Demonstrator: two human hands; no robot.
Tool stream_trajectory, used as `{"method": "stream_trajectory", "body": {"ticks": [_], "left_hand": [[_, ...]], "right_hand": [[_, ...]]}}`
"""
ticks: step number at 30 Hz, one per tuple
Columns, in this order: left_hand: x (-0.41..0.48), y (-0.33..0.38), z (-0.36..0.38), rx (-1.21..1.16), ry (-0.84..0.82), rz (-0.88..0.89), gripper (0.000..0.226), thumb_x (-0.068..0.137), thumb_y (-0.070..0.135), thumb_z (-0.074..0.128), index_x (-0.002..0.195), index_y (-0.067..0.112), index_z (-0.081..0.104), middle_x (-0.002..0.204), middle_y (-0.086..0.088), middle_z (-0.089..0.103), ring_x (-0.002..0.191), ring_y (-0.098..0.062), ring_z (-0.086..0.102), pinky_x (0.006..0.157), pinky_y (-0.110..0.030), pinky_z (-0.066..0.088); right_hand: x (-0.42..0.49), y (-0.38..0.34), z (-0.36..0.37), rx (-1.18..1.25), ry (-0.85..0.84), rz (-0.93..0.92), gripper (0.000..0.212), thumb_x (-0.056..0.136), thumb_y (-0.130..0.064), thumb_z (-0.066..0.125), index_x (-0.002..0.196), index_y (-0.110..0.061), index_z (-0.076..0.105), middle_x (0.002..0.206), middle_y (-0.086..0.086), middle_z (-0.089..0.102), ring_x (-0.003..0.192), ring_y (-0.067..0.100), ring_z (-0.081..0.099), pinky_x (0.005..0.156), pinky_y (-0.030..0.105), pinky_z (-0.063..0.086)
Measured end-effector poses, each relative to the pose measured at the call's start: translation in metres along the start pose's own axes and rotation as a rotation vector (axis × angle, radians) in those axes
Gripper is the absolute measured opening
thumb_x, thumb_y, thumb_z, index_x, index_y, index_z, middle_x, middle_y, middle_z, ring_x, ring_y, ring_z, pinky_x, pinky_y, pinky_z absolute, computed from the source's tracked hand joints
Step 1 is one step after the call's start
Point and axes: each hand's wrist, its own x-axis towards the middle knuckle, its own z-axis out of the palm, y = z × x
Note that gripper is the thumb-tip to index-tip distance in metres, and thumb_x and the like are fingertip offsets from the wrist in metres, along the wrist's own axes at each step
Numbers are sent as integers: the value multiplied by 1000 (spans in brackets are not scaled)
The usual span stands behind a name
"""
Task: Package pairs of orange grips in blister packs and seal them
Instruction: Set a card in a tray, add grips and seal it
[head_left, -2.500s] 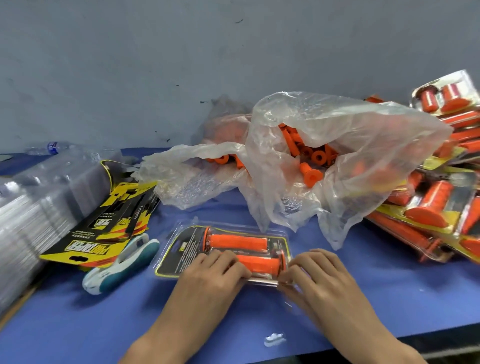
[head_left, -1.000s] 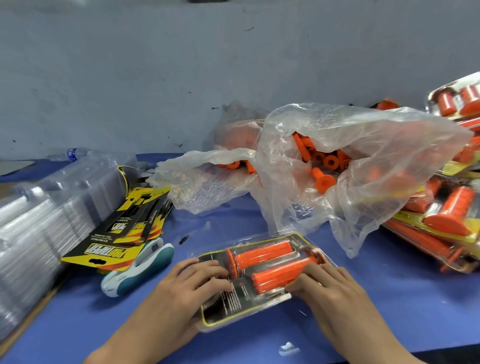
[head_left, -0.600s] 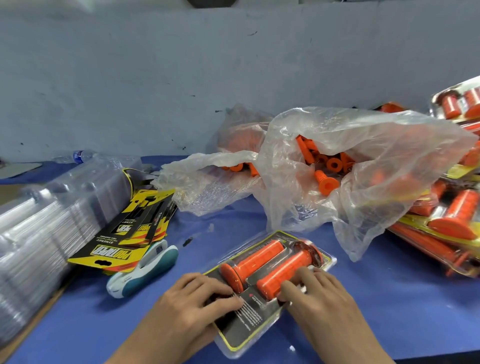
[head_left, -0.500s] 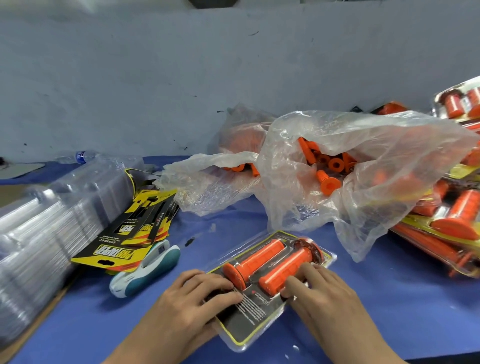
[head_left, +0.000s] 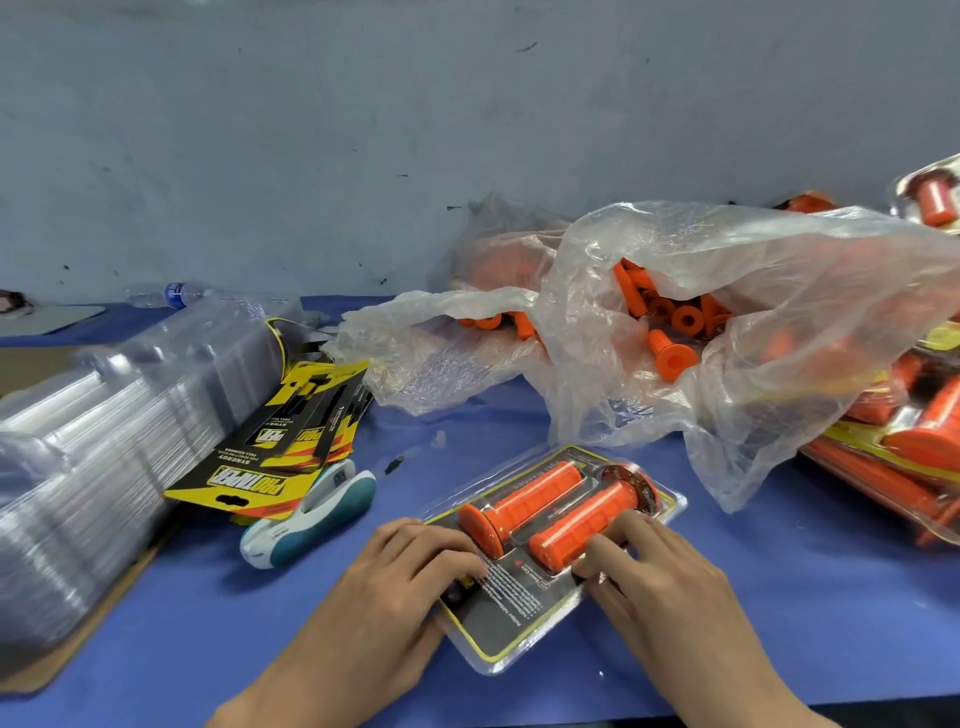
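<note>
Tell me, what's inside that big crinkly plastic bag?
Loose orange grips lie piled together, showing through the plastic bag's opening. How many more lie deeper cannot be seen, because the cloudy plastic covers them.

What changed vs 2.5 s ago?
The blister pack turned counterclockwise from crosswise to diagonal, so its card end is now nearest the person. The left hand and right hand kept pressing on it. The plastic bag and stapler stayed put.

Scuffed grey-blue wall (head_left: 363, 130) behind; blue-covered table (head_left: 831, 597) below, evenly lit
</note>
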Motion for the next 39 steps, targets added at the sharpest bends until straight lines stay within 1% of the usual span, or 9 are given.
{"method": "stream_trajectory", "body": {"ticks": [4, 14, 17, 22, 24, 27, 31, 35, 39], "left_hand": [[0, -3, -5, 34, -20, -25, 40, 84, 26, 57, 122, 35, 50, 125, 16, 52, 113, -7, 51, 104, -24, 35], [-9, -25, -11, -25, -11, -207, 77, 70, -5, 50, 136, 35, 46, 138, 16, 45, 129, -8, 43, 106, -25, 33], [-9, -27, -12, -34, 16, -182, 68, 71, -9, 67, 126, 30, 58, 135, 16, 51, 125, -7, 49, 104, -23, 37], [-7, -18, -18, 59, 114, 14, 9, 85, 26, 67, 94, 26, 70, 122, 9, 63, 117, -11, 58, 93, -30, 47], [-6, -9, -13, 93, 155, 118, 6, 82, 27, 72, 88, 26, 72, 107, 6, 67, 110, -12, 62, 93, -33, 49], [2, 6, -4, 153, 254, 202, 15, 92, 28, 63, 83, 27, 75, 80, 3, 63, 80, -13, 65, 92, -32, 51], [15, 21, -2, 190, 278, 203, 12, 91, 27, 65, 84, 30, 74, 70, 4, 56, 62, -16, 54, 70, -28, 53], [37, 34, 3, 213, 251, 190, 20, 95, 34, 63, 80, 25, 73, 76, 4, 60, 64, -18, 54, 59, -28, 46], [54, 43, 16, 145, 228, 193, 25, 99, 34, 58, 83, 18, 70, 81, 4, 62, 71, -18, 59, 65, -31, 50]], "right_hand": [[1, 1, -1, 36, -14, 10, 36, 54, -10, 92, 69, -24, 62, 74, -8, 55, 61, 18, 55, 52, 18, 27], [0, 8, 5, 170, -89, 0, 39, 64, -10, 86, 79, -28, 55, 88, -12, 54, 72, 7, 50, 42, 22, 39], [3, 20, 10, 273, -127, -7, 36, 77, -12, 77, 86, -33, 49, 100, -18, 50, 81, -6, 42, 53, 21, 47], [13, 35, 23, 215, -200, -93, 43, 72, 3, 76, 87, -29, 52, 105, -18, 57, 107, 5, 58, 108, 27, 35], [21, 36, 23, 189, -242, -89, 47, 62, 11, 74, 86, -26, 60, 118, -13, 63, 118, 13, 59, 103, 31, 43], [33, 46, 13, 182, -358, -16, 68, 74, 15, 55, 106, -45, 65, 147, -26, 35, 124, -1, 47, 89, 24, 48], [25, 43, -18, 426, -287, 49, 40, 100, -21, 43, 115, -56, 56, 120, -31, 55, 99, 0, 60, 84, 26, 48], [6, 7, -30, 303, -276, -135, 29, 87, -63, 51, 108, -45, 61, 101, -29, 60, 90, -7, 57, 83, 18, 40], [-5, 8, -22, 177, -256, -209, 22, 85, -49, 53, 84, -31, 65, 83, -18, 62, 73, 3, 64, 74, 22, 49]]}}
